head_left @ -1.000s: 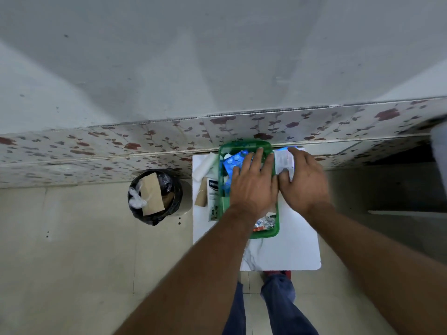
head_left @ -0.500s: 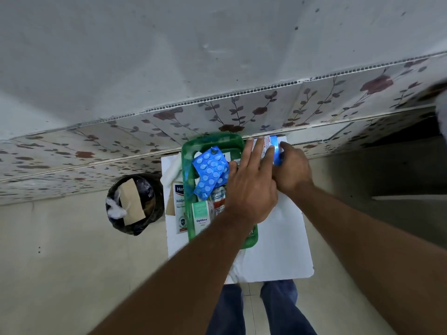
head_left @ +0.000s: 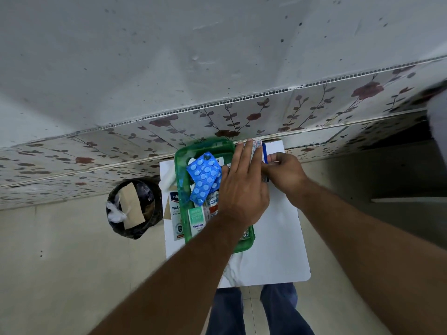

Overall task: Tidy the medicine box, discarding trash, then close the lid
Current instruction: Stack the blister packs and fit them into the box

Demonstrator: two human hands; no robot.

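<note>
The green medicine box (head_left: 182, 157) stands lidless on a small white table (head_left: 278, 250), against the wall. Inside lie a blue blister pack (head_left: 204, 177), a green-and-white Optibex carton (head_left: 197, 221) and small bottles. My left hand (head_left: 242, 189) lies flat over the box's right half, fingers stretched toward the wall. My right hand (head_left: 283, 172) pinches a white carton with a blue edge (head_left: 257, 144) just right of the box's far corner; my left fingertips rest against it. No lid is in view.
A black-lined trash bin (head_left: 151, 189) sits on the floor left of the table, holding a brown card piece (head_left: 131, 206) and white cotton (head_left: 115, 213). A hand-wash sachet (head_left: 175, 209) and a white roll (head_left: 167, 180) lie between box and table edge.
The camera moved closer and tilted. My left hand slid right, uncovering the blister pack and cartons. My right hand turned the white carton on edge and now pinches it.
</note>
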